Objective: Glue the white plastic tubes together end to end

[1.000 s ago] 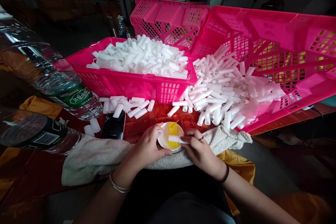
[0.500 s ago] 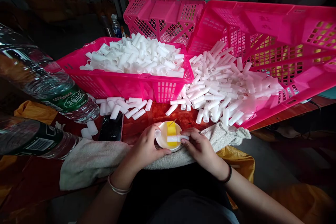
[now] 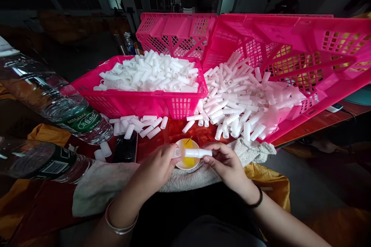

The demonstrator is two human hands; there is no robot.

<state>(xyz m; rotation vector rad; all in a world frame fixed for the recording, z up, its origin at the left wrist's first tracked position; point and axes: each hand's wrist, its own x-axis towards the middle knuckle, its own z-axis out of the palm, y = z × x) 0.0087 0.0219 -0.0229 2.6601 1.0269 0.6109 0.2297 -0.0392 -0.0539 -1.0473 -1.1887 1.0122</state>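
Observation:
Over a small white bowl [image 3: 180,164], my left hand [image 3: 156,168] pinches a short, wide white plastic tube [image 3: 176,153]. My right hand [image 3: 227,166] has its thumb and fingers closed on the outer end of a longer, narrower white tube [image 3: 197,153], held level. The two tubes point at each other with a small gap between them. Inside the bowl is a yellow block [image 3: 189,161], perhaps a sponge, partly covered by the longer tube. A thin brown stick [image 3: 188,140] leans at its top.
A pink basket [image 3: 133,104] heaped with short white tubes stands ahead. On its right, a tipped pink basket [image 3: 313,58] spills longer tubes [image 3: 232,100]. Two large water bottles [image 3: 84,117] lean in from the left, near a dark phone [image 3: 125,148]. A towel [image 3: 101,177] lines the front edge.
The tube in my left hand has turned from facing me to lying level, in line with the longer tube. Both hands stay over the bowl; the view has tilted up slightly.

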